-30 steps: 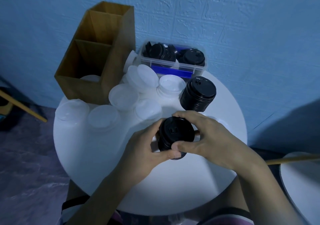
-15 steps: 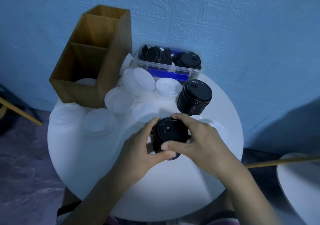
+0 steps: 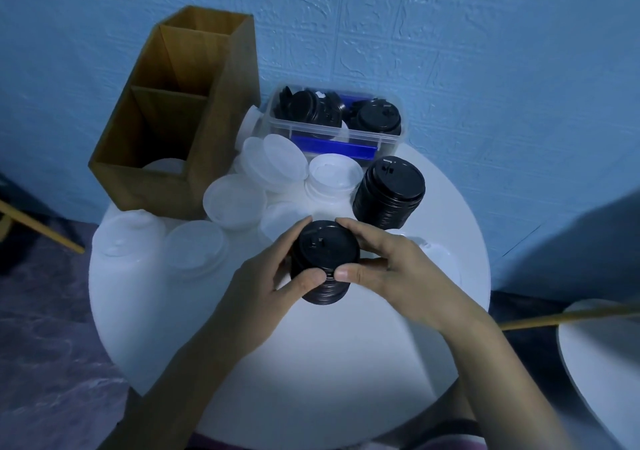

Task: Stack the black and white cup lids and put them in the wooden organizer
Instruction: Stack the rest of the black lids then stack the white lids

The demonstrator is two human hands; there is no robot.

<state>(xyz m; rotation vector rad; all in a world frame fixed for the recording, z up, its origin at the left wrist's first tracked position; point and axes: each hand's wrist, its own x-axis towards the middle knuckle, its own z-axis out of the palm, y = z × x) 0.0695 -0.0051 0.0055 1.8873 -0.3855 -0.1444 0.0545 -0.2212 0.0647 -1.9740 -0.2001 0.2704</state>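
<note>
A stack of black lids (image 3: 323,255) stands at the middle of the round white table (image 3: 311,352). My left hand (image 3: 266,286) and my right hand (image 3: 388,269) grip it from both sides, thumbs at its near side. A second, taller stack of black lids (image 3: 389,191) stands just behind to the right. Several white lids (image 3: 233,200) lie loose or in low piles behind and to the left. The wooden organizer (image 3: 180,117) stands at the back left, with white lids in the bottom of its near compartment.
A clear plastic box (image 3: 334,120) with more black lids sits at the table's back edge against the blue wall. Another white round surface (image 3: 602,363) and a wooden rod (image 3: 561,318) lie to the right. A wooden rod (image 3: 41,227) also crosses at the left.
The hands and the black stack have stayed together on the table. My view has shifted slightly, and my fingers have closed a little further round the stack.
</note>
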